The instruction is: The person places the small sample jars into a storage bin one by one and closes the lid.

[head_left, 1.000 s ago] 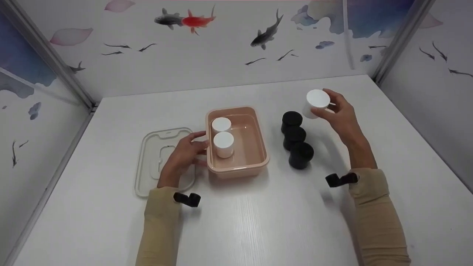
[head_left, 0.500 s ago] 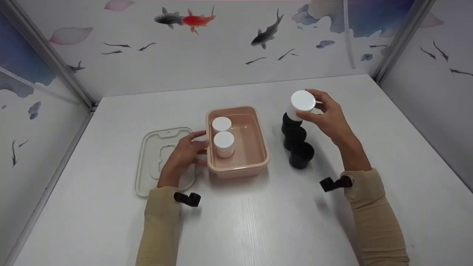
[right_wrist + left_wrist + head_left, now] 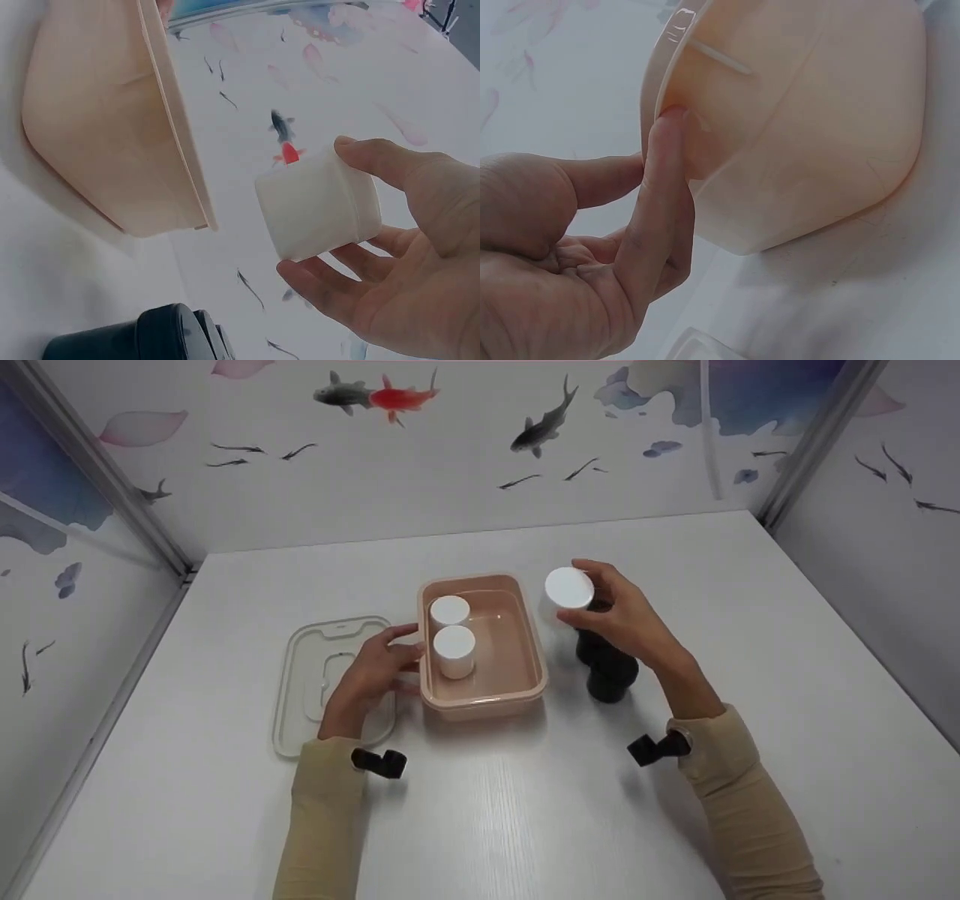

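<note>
In the head view, my right hand [image 3: 630,619] grips a white lidded jar [image 3: 568,587] in the air, just right of the pink-beige plastic box [image 3: 484,706]. The right wrist view has this jar [image 3: 311,210] tilted between thumb and fingertips, apart from the box wall [image 3: 105,127]. My left hand [image 3: 373,671] pinches the box's left rim, with thumb and fingers right at the lip [image 3: 651,105] in the left wrist view. Two more white jars [image 3: 454,645] stand inside along the box's left side.
Several black jars [image 3: 613,673] stand in a row to the right of the box, partly hidden by the right hand. A pale lid [image 3: 306,712] lies flat on the white table [image 3: 480,825] at left, partly under the left hand. Fish-patterned walls [image 3: 450,487] enclose the table.
My right hand has carried the white jar leftward, past the black jars and toward the box's right edge. The left hand stays at the box's rim.
</note>
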`<state>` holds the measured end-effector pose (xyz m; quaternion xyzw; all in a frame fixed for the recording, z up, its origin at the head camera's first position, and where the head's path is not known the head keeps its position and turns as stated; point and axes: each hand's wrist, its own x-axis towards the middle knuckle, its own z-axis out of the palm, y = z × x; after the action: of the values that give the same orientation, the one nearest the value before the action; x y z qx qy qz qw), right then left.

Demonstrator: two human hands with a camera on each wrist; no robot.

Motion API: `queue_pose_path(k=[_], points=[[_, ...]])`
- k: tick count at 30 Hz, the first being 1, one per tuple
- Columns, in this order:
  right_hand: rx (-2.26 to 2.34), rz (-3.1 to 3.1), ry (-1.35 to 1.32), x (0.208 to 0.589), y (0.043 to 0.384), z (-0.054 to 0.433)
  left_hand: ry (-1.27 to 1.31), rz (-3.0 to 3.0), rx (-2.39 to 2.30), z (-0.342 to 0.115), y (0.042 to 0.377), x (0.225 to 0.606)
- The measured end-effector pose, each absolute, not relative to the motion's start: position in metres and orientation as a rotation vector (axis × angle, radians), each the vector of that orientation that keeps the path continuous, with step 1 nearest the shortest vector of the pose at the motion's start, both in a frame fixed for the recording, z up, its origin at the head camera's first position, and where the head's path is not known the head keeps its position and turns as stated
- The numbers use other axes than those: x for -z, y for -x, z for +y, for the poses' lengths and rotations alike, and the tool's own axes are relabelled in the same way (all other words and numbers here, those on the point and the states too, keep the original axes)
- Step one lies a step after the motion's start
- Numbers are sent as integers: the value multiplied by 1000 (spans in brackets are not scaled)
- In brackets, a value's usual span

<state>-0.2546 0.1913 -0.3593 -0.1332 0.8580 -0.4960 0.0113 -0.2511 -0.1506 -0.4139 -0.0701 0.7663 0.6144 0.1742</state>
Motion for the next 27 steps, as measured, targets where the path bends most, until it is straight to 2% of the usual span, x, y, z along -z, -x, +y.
queue_pose_path(k=[14, 27], points=[[1398, 2595, 586, 362, 238, 149, 180, 2176, -1726, -152, 251, 413], [1170, 2572, 759, 358, 244, 124, 199, 2179, -1743, -150, 250, 414]])
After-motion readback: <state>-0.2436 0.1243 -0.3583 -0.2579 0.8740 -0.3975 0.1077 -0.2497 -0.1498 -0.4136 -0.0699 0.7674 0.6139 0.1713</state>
